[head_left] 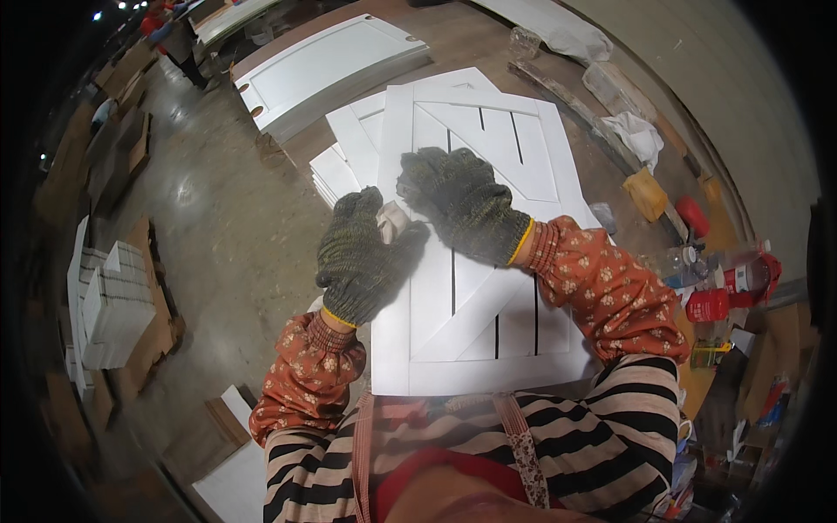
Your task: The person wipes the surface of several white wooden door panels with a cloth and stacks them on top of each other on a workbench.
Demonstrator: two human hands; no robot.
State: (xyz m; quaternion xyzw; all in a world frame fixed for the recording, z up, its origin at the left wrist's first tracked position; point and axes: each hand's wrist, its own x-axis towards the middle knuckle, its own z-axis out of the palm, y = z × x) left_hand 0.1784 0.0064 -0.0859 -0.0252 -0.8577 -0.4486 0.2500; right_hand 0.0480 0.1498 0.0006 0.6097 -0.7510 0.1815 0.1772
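A white door-like panel (395, 340) with raised diagonal strips and dark grooves lies in front of me, its near edge close to my body. My left hand (356, 261), in a dark knitted glove with a yellow cuff, is at the panel's left edge. Between its thumb and fingers is a crumpled pale piece, perhaps cloth or paper (392, 221). My right hand (462, 200), gloved alike, is over the upper middle of the panel with its fingers curled. Whatever is under those fingers is hidden.
More white panels (353, 122) are stacked beneath and behind this one. Another stack of white panels (336, 65) stands farther back. Bottles (684, 261) and a yellow block (646, 193) sit to the right. White pieces (118, 305) are piled on the left; a person (174, 44) stands far left.
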